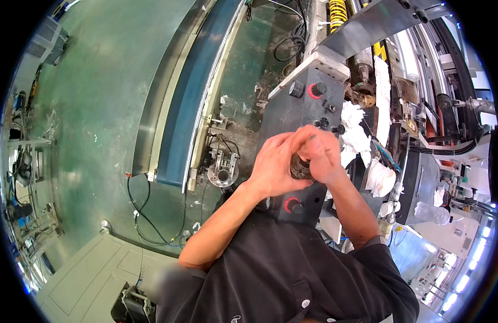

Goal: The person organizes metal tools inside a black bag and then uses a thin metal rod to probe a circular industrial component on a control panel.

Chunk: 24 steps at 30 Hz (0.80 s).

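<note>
Both my hands meet over a dark grey machine housing (284, 110). My left hand (275, 166) curls its fingers and thumb round the near side of a round, dark, brownish metal piece (299, 168). My right hand (320, 153) bends over the same piece from the other side, its fingers touching the left ones. Most of the piece is hidden, so its exact kind does not show. On the housing sit a black knob with a red ring (317, 90) beyond my hands and another red-ringed knob (293, 205) nearer to me.
A blue conveyor belt (192, 91) runs along the left, with a small metal motor unit (223, 173) beside its near end. White crumpled cloths (381, 177) and machine rollers are at the right. A clear plastic bottle (432, 213) lies farther right. Black cables (138, 207) trail on the green floor.
</note>
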{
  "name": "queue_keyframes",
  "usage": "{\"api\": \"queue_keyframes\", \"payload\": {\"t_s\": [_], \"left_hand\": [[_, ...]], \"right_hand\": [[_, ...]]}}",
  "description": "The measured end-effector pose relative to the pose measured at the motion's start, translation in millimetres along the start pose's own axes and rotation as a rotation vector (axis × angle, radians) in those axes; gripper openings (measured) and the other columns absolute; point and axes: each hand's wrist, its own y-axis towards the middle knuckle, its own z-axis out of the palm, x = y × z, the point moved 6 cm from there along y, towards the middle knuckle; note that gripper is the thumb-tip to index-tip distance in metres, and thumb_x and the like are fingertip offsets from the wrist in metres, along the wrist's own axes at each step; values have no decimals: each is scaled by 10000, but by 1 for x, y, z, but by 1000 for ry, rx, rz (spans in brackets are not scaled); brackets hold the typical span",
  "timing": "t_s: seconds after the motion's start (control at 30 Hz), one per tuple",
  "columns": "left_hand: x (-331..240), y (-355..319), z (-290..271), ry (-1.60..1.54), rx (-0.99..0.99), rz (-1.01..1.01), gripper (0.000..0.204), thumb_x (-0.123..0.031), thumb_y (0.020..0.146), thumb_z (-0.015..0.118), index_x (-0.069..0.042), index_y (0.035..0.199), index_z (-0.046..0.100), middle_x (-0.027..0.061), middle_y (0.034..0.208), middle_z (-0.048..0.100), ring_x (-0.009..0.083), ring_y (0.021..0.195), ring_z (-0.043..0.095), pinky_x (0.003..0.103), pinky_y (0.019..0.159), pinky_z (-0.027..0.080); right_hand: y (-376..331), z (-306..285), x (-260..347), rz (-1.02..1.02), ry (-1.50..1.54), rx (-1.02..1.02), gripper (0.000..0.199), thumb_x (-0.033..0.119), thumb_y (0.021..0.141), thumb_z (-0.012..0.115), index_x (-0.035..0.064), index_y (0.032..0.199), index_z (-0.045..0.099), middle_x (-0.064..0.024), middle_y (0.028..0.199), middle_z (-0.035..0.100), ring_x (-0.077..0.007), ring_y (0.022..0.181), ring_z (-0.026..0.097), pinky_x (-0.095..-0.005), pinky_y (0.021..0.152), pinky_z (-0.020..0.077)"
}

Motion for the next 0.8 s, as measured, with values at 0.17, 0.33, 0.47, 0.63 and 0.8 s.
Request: {"api": "queue_keyframes", "payload": {"t_s": [0.17,0.33,0.47,0.63,0.8], "left_hand": [[4,-1,2,-85,-34,-64,883,-343,557,883,-86,1329,542,113,1345,571,354,1277,489,459,1087,383],[3,-1,0,-45,-13,-34,882,-365,554,887,-99,1325,553,106,1332,582,352,1275,490,457,1086,384],[-9,4,-4,-15,34,17,932,-338,562,881,-49,1359,493,147,1338,559,328,1303,478,436,1108,369],[0,0,-2,-47,7,-65,911,-345,569,871,-19,1336,502,157,1337,558,338,1290,487,430,1106,372],[4,0,0,-41,45,-55,895,-382,572,875,-23,1310,518,173,1342,548,363,1303,471,455,1100,381]], "right_hand": [[-15,-14,-20,93,236,-293,708,547,1067,311,-80,1093,639,-110,830,702,-173,754,660,-302,708,525],[-19,-6,-11,196,297,-517,821,618,1045,269,-109,1125,642,-171,902,732,-204,794,691,-336,783,553],[-26,-12,-61,265,321,-510,775,614,1044,268,-62,983,643,-101,604,609,-181,497,563,-293,550,482],[-12,-2,-48,314,541,-342,686,558,1070,283,-8,902,633,8,449,392,-97,367,319,-254,401,284],[-6,3,-53,354,758,-295,650,522,1081,291,-8,917,629,40,454,335,-77,387,259,-234,411,239]]}}
